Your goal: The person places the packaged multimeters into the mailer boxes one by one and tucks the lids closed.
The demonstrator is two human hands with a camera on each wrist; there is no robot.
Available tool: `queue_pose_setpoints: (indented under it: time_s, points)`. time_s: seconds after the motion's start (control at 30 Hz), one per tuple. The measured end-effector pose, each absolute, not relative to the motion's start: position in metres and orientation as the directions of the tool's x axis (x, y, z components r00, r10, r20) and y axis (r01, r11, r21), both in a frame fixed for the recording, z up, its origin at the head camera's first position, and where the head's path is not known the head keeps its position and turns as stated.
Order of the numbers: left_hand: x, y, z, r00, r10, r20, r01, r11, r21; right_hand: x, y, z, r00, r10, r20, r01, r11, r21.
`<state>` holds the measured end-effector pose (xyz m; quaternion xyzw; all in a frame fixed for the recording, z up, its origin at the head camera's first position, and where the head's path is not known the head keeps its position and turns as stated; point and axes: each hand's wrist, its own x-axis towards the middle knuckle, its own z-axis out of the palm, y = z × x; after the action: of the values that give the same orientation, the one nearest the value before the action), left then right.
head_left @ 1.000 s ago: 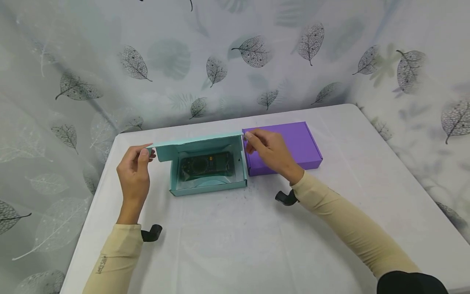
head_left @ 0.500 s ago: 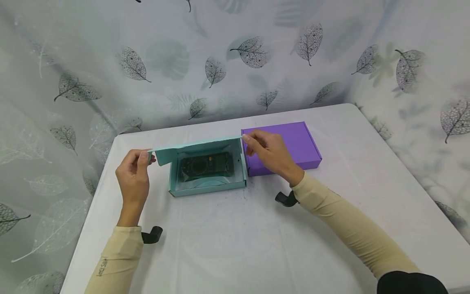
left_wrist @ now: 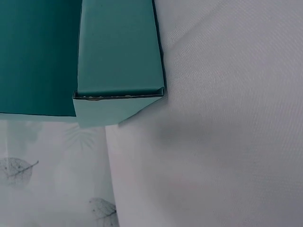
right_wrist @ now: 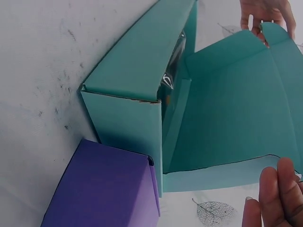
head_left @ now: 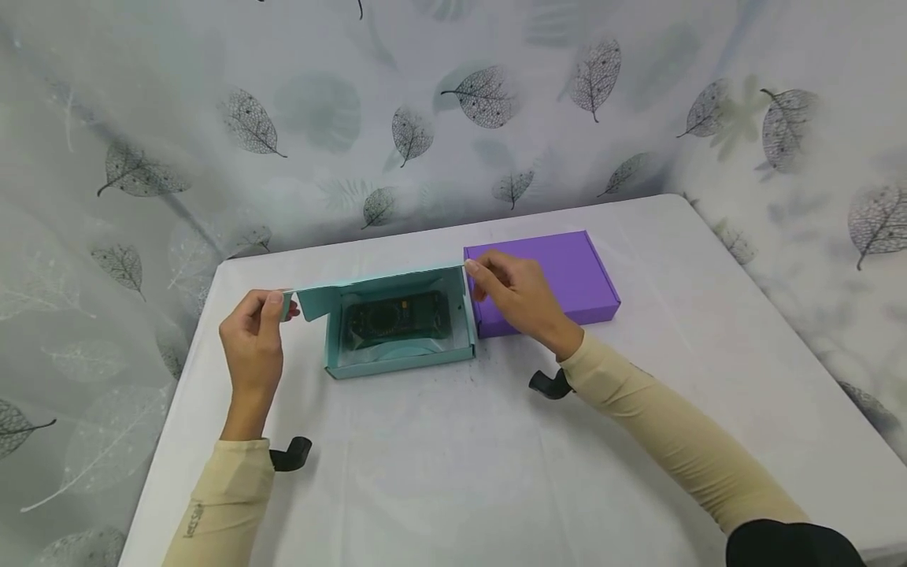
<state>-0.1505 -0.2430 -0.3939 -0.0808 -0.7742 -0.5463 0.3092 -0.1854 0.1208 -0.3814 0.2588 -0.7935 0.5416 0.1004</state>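
Observation:
A teal cardboard box [head_left: 400, 364] lies with its lid [right_wrist: 232, 104] raised and tilted over it. Inside is a dark multimeter [head_left: 397, 316] in a clear plastic bag. My left hand [head_left: 253, 354] pinches the side flap at the lid's front left corner, thumb toward me. At the opposite corner, my right hand [head_left: 520, 295] holds the lid's edge between thumb and fingers. In the left wrist view the box's near wall [left_wrist: 120, 47] shows, but no hand. The right wrist view catches my right fingers [right_wrist: 270, 189] beside the lid's corner.
A closed purple box [head_left: 567, 268] sits right beside the teal box, under my right hand. Both stand on a white-covered table [head_left: 439, 472]. A leaf-patterned curtain [head_left: 453, 118] hangs behind and at both sides. Black wrist mounts [head_left: 290, 454] stick out below my wrists.
The lid has come down slightly toward me, and my left hand has lowered a little with it. My right hand stays at its corner. The multimeter and purple box have not moved.

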Motion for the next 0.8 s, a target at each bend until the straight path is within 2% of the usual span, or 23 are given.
queue_pose_setpoints:
  time_s: [0.8]
  points:
    - [-0.1456, -0.2428, -0.3928, -0.806, -0.208, 0.554, 0.456, 0.379, 0.805, -0.1807, 0.121, -0.3819, -0.847, -0.314, 0.429, -0.517, 0.301, -0.801]
